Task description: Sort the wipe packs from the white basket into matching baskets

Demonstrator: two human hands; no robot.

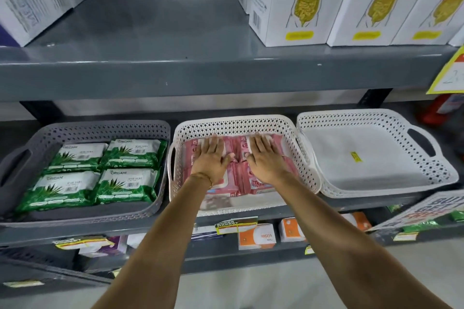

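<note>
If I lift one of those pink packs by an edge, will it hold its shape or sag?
Probably sags: the pink packs are soft film pouches with crinkled seams. The glossy film may be slippery. Both hands, left and right, lie flat on them, so they likely slide easily.

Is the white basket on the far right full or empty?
Empty. The right white basket shows only its bare floor with a small yellow sticker; no wipe packs lie in it.
</note>
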